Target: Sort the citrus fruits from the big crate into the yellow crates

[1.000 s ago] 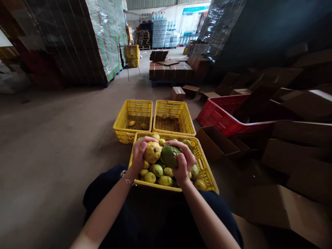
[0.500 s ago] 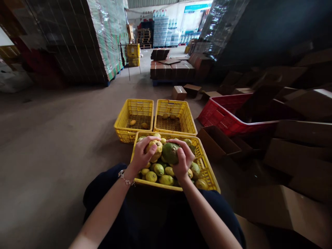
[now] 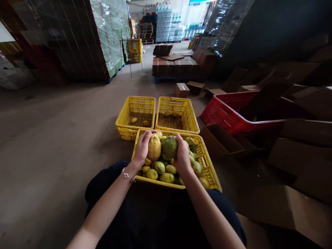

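Observation:
My left hand (image 3: 142,148) is closed round the outer side of a large, bumpy yellow citrus fruit (image 3: 154,147). A smooth dark green citrus fruit (image 3: 169,147) sits in my right hand (image 3: 182,154), gripped from its right side. Both fruits are held side by side, slightly apart, over the near yellow crate (image 3: 207,169). Smaller yellow-green lemons (image 3: 167,177) fill this crate below my hands. My palms and some fingers are hidden behind the fruits.
Two more yellow crates stand just beyond: the left one (image 3: 121,126) and the right one (image 3: 193,121) each hold two fruits. To the right lie an open cardboard box (image 3: 220,140), a red crate (image 3: 225,117) and loose cartons. Wrapped pallet stacks (image 3: 109,38) rise behind.
Both hands have turned the fruits, so more of the yellow one shows and my right thumb no longer lies across the green one. The view has shifted slightly.

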Demonstrator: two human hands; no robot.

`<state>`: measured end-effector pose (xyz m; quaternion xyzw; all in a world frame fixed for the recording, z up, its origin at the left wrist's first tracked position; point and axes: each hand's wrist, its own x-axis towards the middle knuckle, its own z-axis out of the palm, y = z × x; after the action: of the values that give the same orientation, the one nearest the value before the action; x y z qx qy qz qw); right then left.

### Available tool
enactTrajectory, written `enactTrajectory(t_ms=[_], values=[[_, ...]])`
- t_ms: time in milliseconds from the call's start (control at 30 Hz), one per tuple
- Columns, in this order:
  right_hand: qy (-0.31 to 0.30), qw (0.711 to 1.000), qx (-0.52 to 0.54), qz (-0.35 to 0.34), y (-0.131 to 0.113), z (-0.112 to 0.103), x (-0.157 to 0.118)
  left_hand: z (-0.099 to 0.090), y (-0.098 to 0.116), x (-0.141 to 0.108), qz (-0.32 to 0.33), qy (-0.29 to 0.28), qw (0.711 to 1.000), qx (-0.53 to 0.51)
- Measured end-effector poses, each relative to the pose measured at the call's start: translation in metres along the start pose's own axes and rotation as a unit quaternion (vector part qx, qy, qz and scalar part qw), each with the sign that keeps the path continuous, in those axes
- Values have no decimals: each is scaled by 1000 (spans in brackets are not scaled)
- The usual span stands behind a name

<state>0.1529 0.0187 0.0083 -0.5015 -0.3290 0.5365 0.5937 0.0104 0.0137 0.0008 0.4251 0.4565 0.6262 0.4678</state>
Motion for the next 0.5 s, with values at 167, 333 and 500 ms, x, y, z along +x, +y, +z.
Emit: enactTrajectory(t_ms=[167,333,500], values=[[-108,990,-4,95,-7,-4,2,-6,-8,8,-114,99,983,-104],[-118,982,-1,145,-11,-3,0,-11,-13,15,-197,162,943,-215],[-118,976,7,183,-11,-1,2,-11,-5,14,-299,165,904,-259]])
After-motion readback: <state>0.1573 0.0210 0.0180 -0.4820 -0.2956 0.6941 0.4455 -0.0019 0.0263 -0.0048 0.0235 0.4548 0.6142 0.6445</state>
